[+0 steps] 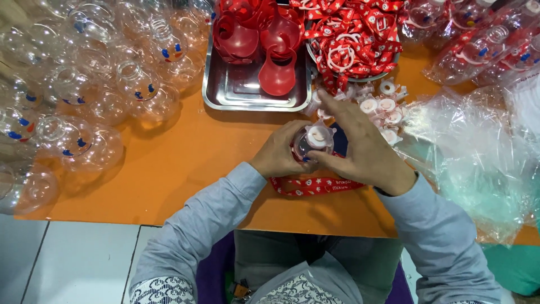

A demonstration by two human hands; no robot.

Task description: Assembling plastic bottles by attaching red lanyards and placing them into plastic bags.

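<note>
Item 1: small clear bottle [310,147] w/ white cap [319,135], held just above orange table [185,163], directly below steel tray [256,90] in view, nearer the person. Sits between both hands.

Left hand [279,155]: cupped round bottle's left side and base, fingers wrapped on it.

Right hand [363,147]: on bottle's right side, thumb and fingers pinching at the white cap; forefinger stretched up-left toward tray corner. Hands close together, both clamped on same bottle.

Red printed strap [315,184]: flat on table, under the hands, farther from tray than bottle; appears to run up toward bottle, join hidden by hands.

Steel tray: rectangular, holds red plastic scoop-shaped pieces [264,45], piled at far end, one lying toward near edge.

Round steel bowl [394,61]: touching tray's right side, heaped w/ more red straps w/ white rings [351,39].

Loose white caps [382,107]: small cluster just off tray's near-right corner, beside right hand.

Clear empty bottles [95,84] w/ blue and red face marks: large heap left of tray, covering table's left part.

Bagged finished bottles [484,45]: right of bowl, far-right corner.

Crumpled clear plastic bags [478,163]: right of tray, beyond right forearm.

Grey sleeves [214,214] on both arms.
</note>
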